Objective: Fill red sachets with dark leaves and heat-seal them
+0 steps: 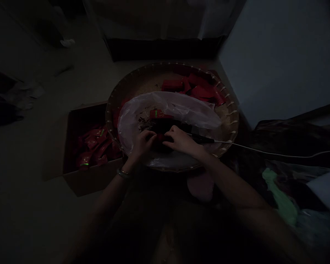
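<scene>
In the dim light, both my hands are over a large round woven tray point(233, 115) lined with a clear plastic sheet point(129, 113). My left hand point(143, 142), with a bracelet at the wrist, has thumb and fingers pinched at the left side of a small dark red packet point(160, 138). At the packet's other side, the fingers of my right hand point(180, 140) are closed too. Just behind lies another red packet point(157, 113) with a green mark, near dark loose bits point(143, 121). A black device point(202, 138) with a white cable lies beside my right hand.
Several red packets point(202, 90) are heaped at the tray's far right. Left of the tray stands a cardboard box point(90, 181) holding many more red packets point(92, 143). The white cable point(275, 154) runs off rightward past piled cloth and a green item point(282, 200). A pale wall point(277, 55) rises at right.
</scene>
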### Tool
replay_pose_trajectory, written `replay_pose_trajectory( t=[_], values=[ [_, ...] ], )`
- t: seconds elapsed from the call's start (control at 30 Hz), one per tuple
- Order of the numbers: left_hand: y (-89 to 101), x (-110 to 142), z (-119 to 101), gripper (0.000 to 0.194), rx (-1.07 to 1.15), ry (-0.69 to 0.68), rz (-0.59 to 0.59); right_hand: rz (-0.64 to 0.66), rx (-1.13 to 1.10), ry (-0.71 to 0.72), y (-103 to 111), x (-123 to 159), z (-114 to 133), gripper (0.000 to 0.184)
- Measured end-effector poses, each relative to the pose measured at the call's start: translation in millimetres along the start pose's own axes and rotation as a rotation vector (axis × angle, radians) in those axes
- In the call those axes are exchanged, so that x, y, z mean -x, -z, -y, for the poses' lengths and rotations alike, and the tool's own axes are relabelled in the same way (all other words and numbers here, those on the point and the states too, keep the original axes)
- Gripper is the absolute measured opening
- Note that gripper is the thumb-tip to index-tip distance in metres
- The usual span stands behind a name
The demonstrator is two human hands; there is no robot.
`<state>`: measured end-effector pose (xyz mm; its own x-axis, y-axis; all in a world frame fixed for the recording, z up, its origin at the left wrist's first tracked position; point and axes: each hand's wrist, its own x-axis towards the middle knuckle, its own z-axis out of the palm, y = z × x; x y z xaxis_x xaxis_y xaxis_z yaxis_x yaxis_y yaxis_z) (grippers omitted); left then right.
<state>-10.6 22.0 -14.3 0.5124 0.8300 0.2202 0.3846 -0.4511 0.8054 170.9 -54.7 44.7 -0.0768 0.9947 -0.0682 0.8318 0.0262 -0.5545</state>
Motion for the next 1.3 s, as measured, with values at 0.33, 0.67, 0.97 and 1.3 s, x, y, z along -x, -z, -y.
replay_pose_trajectory(
  t=[0.33,0.67,0.97,1.3],
  values=[
    [0.1,1,-3,0.012,0.099,0.046,-0.022,-0.122,-0.234,0.039,28,4,-19,0.038],
    [0.5,0,-12,0.01,0.149,0.03,-0.042,-0.286,-0.347,0.014,3,2,-16,0.021],
    [-3.2,-1,-5,0.01,0.095,-0.042,0.0,-0.355,-0.312,0.146,7,-2,-1,0.02],
    [-2.0,-1,-6,0.011,0.113,-0.019,-0.033,-0.396,-0.13,0.187,10,6,-12,0.023]
  ],
)
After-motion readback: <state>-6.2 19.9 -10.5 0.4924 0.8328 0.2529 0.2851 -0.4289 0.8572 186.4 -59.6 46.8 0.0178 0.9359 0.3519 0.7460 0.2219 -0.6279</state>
